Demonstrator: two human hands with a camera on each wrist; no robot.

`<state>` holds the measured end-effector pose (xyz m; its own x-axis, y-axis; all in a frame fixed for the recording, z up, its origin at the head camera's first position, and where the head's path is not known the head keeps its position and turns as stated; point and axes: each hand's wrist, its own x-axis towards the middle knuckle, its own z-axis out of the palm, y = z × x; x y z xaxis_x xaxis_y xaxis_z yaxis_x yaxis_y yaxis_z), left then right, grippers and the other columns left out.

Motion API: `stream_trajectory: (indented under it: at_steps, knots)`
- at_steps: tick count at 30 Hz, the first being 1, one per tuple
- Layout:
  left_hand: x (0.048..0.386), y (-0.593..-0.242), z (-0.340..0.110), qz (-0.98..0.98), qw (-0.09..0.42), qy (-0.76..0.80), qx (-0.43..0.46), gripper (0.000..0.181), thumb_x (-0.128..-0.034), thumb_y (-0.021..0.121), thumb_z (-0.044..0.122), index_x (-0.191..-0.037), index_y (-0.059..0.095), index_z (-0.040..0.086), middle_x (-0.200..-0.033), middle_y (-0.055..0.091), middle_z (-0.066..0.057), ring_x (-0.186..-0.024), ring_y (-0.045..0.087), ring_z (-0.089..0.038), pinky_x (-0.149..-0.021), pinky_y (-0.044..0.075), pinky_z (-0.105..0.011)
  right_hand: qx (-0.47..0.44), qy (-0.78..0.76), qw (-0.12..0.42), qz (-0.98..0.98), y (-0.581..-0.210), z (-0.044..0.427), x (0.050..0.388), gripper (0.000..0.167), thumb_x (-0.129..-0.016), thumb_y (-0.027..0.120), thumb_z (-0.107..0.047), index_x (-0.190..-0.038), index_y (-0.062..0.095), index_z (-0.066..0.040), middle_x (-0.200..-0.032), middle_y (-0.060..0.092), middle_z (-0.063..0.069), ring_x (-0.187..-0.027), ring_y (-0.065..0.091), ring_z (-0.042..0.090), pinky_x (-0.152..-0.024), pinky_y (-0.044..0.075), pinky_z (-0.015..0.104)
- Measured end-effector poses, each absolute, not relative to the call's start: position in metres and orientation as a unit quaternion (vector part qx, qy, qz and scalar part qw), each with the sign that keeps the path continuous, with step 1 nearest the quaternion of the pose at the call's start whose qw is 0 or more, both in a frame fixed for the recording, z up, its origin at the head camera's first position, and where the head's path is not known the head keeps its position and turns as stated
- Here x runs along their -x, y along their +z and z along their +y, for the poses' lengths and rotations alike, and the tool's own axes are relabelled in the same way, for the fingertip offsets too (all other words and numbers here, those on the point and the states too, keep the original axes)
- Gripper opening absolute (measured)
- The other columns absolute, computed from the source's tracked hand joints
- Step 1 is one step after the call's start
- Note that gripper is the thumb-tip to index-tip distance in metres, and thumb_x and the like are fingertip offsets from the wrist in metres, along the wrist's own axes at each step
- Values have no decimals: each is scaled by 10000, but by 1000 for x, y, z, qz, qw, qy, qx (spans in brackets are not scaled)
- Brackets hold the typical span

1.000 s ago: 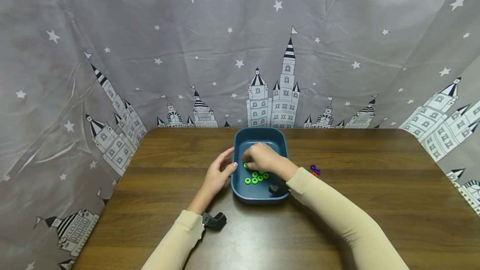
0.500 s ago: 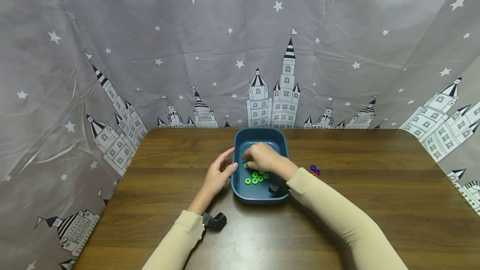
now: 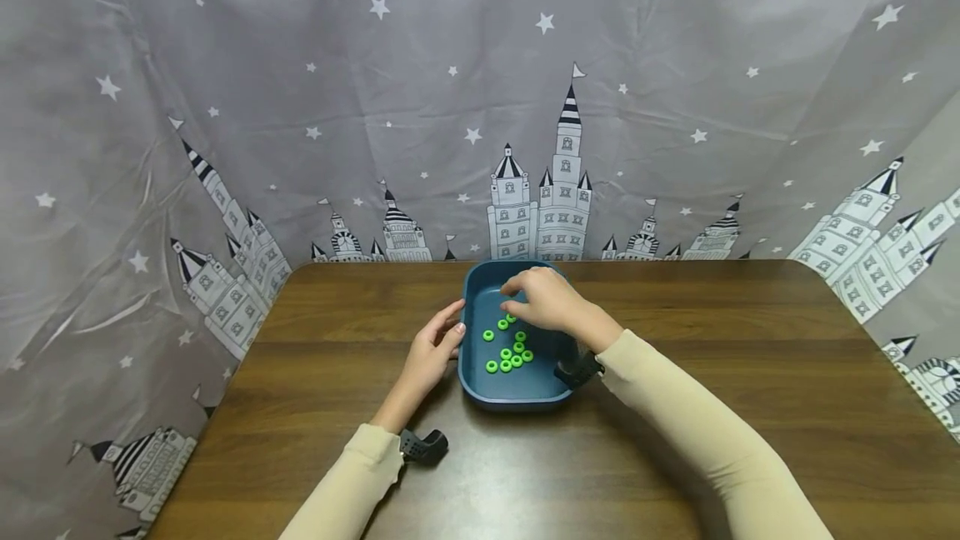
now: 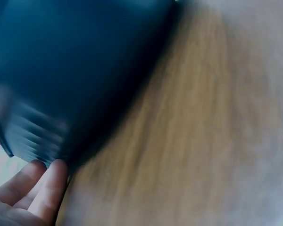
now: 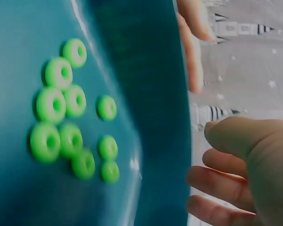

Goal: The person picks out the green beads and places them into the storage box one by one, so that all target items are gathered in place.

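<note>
A dark blue rectangular tray stands at the back middle of the table, with several small bright green rings scattered over its floor. My left hand rests against the tray's left side; in the left wrist view its fingertips touch the outer wall near a ribbed part. My right hand hovers over the back of the tray, fingers loosely bent. From the right wrist view, nothing sits between its thumb and fingers, and the rings lie apart from it.
The brown wooden table extends to both sides of the tray. Right behind its back edge hangs a grey curtain printed with castles and stars. A black wrist camera sits on the left wrist, another on the right.
My right hand has come up off the rings and moved back and right, uncovering more of them. Its forearm now hides the purple and orange rings on the table. My left hand stays at the tray.
</note>
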<state>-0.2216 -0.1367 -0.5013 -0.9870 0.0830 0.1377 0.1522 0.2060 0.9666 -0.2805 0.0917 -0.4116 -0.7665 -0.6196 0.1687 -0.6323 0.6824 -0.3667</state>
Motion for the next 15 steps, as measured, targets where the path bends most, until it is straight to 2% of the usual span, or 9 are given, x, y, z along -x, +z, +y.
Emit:
stream_trajectory:
  at_steps: [5,8,12,15]
  knots:
    - [223,-495,-142,-788,30,-609,85,460,-1035,577,155,-1487,518,90,-1309,642,-284,-1061,682,-370,-735,604,-276,-316,208,49,-924,-401,117,282,305,-938,709,-246,-1152,764,-36,-1116,781,109,-1075,718,283,-914,573,447]
    - [224,-488,-149,-807,27,-583,97,457,-1034,580,166,-1481,523,86,-1315,644,-274,-1076,691,-363,-761,619,-327,-296,212,70,-929,-397,135,281,301,-928,717,-236,-1140,764,-26,-1056,779,121,-958,718,293,-817,579,455]
    - [227,-473,-165,-847,39,-516,120,448,-1033,584,201,-1467,543,99,-1321,657,-256,-1110,696,-367,-860,605,-444,-279,207,95,-933,-392,162,278,310,-923,713,-224,-1142,752,-8,-1074,766,163,-972,704,346,-855,559,503]
    - [231,-458,-181,-878,64,-454,141,461,-1023,600,224,-1464,548,103,-1318,659,-257,-1121,693,-387,-938,565,-521,-269,202,114,-935,-388,181,274,320,-923,710,-221,-1148,742,5,-1139,755,188,-1099,690,384,-965,529,542]
